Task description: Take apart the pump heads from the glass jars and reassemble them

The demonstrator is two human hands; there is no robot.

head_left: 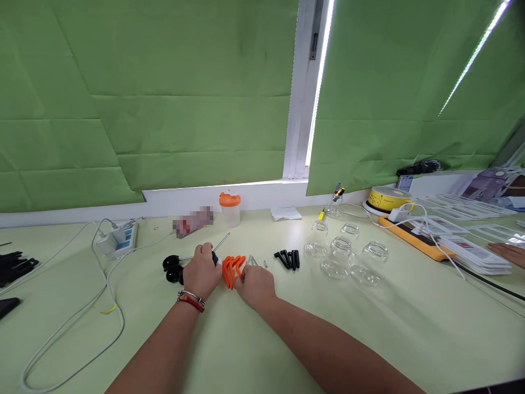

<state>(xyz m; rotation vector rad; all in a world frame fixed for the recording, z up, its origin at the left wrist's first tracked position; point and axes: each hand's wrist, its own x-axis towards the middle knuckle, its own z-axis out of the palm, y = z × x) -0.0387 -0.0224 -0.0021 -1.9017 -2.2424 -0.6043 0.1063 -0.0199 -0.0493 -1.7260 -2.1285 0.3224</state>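
My left hand (203,271) is closed, with its fingers curled down over the table beside a row of orange bent pieces (232,269). A black and white part (215,259) shows at its fingertips; the rest of what it may grip is hidden. A thin metal shaft (222,241) points up and right from behind that hand. Black round-ended pieces (174,273), one with a metal rod, lie just left of it. My right hand (256,285) pinches the nearest right part of the orange bent pieces. Small silver metal pieces (252,261) lie right behind its knuckles.
Right of my hands lie several black cylinders (293,259), then several clear glass jars (337,262). An orange-lidded cup (230,209) stands behind. Cables (109,284) and a power strip (125,243) lie left. An orange-edged strip (414,238) and another person's hand (506,253) are far right.
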